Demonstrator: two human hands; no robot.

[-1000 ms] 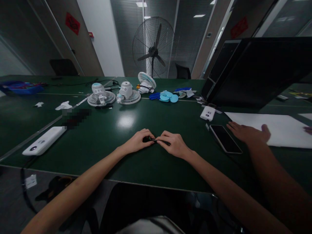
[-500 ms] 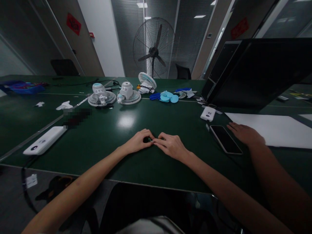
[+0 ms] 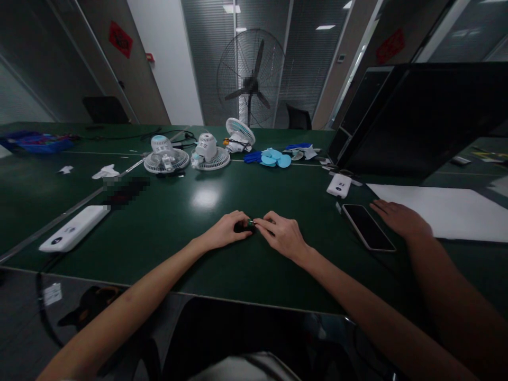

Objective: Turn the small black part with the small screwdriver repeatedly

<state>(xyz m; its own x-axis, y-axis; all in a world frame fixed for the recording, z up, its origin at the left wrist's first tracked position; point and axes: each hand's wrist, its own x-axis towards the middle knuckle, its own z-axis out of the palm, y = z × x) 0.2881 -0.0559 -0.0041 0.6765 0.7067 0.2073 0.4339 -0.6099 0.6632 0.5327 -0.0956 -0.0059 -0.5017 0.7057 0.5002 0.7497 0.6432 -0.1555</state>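
At the middle of the near table, my left hand (image 3: pixel 225 229) is curled, thumb and fingers closed at the tips. Between them sits a small dark green piece (image 3: pixel 250 223) with a thin shiny bit, too small for me to tell its kind. My right hand (image 3: pixel 282 233) meets it from the right, its thumb and fingertips pinched together right at the shiny end. What those right fingers hold, if anything, is hidden. Both hands rest low over the green tabletop (image 3: pixel 238 270).
Two small white fans (image 3: pixel 165 156) lie face down, with a third fan (image 3: pixel 240 135) behind. Light blue fan blades (image 3: pixel 275 157) lie nearby. On the right are a phone (image 3: pixel 368 227), a white power bank (image 3: pixel 338 185), a co-worker's hand (image 3: pixel 400 218) and a monitor (image 3: pixel 420 121).
A slim black rod seen under my right fingers a second ago no longer shows. My right fingertips shifted toward my left, then back slightly. The co-worker's hand turned flatter on the white sheet.
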